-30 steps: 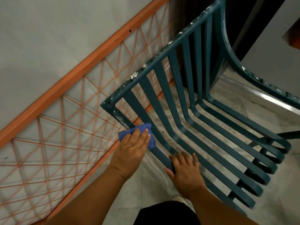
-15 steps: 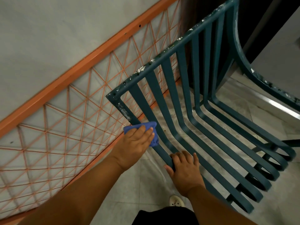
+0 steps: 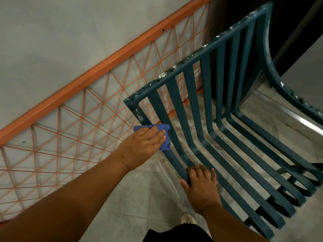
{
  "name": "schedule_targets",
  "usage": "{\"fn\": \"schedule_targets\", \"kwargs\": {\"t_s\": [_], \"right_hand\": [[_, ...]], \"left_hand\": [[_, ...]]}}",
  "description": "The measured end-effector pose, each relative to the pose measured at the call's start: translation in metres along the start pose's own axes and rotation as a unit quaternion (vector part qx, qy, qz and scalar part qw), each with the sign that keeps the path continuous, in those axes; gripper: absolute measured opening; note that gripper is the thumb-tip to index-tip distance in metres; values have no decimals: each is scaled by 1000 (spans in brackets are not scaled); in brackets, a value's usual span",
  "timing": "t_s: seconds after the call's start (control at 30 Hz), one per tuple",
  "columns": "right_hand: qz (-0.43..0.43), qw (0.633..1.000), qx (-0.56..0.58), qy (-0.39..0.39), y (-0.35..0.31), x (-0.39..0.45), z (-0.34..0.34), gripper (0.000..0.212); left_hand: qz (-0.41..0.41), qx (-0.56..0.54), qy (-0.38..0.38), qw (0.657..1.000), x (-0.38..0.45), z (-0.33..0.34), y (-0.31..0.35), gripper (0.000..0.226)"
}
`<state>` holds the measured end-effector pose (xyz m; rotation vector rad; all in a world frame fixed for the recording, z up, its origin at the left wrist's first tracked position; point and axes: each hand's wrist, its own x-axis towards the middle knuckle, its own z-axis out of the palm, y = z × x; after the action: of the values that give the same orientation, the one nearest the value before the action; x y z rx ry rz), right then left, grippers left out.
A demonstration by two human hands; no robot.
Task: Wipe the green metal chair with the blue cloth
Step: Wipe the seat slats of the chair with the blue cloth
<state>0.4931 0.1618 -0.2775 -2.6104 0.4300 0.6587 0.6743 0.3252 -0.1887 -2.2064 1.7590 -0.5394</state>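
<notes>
We are mid-wipe on the outer frame bar of the green metal chair (image 3: 208, 119), at its near left edge, just below the back's top corner. Our left hand (image 3: 145, 144) presses the blue cloth (image 3: 164, 137) flat against that bar, fingers nearly straight over the cloth; our right hand (image 3: 201, 184) grips the same bar lower down, fingers curled round it, steadying the chair. Next, we judge, the cloth should travel along this bar toward the paint-flecked top rail. We count one chair, one cloth, seven inner slats.
</notes>
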Motion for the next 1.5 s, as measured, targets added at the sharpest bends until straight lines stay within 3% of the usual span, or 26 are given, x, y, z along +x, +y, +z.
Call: {"fn": "schedule_targets", "kwargs": {"t_s": [0.17, 0.3, 0.37, 0.43, 0.5, 0.57, 0.73, 0.9, 0.93, 1.03, 1.23, 1.33, 1.4, 1.5], "right_hand": [[0, 1000, -9, -5, 0, 1, 0, 99], [9, 1000, 3, -15, -1, 1, -3, 84], [6, 1000, 0, -19, -2, 0, -5, 88], [1, 1000, -3, -19, -2, 0, -5, 100], [-1, 1000, -2, -19, -2, 0, -6, 110], [2, 1000, -2, -24, -2, 0, -7, 107], [6, 1000, -2, -23, -3, 0, -8, 103], [15, 1000, -15, -16, -4, 2, -4, 122], [18, 1000, -15, -15, -4, 2, -4, 123], [19, 999, -19, -21, -5, 1, -4, 116], [19, 1000, -15, 1, -6, -2, -5, 99], [19, 1000, -9, 2, -7, -2, -6, 94], [18, 1000, -8, 5, -8, -3, -7, 95], [17, 1000, -5, 10, -7, -4, -6, 107]], "left_hand": [[-99, 19, 31, 994, -3, 4, -7, 38], [-21, -1, -9, 1000, -1, 3, 6, 34], [15, -10, -26, 999, 1, -3, -3, 42], [9, 12, -19, 1000, 0, -10, -16, 46], [-30, 25, 23, 999, -2, -13, -27, 34], [-63, 42, 35, 997, -4, -13, -31, 38], [33, 69, -3, 997, -1, -19, -36, 37], [-24, 48, 45, 998, -4, -26, -46, 34], [-1, 47, 35, 998, -5, -24, -42, 28], [68, 48, 6, 997, -2, -24, -42, 38], [0, 54, 19, 998, -4, -15, -36, 38], [41, 67, 8, 997, -1, -14, -37, 34], [60, 72, 30, 995, 0, -21, -49, 34], [-7, 62, 66, 996, -4, -30, -58, 49]]}}
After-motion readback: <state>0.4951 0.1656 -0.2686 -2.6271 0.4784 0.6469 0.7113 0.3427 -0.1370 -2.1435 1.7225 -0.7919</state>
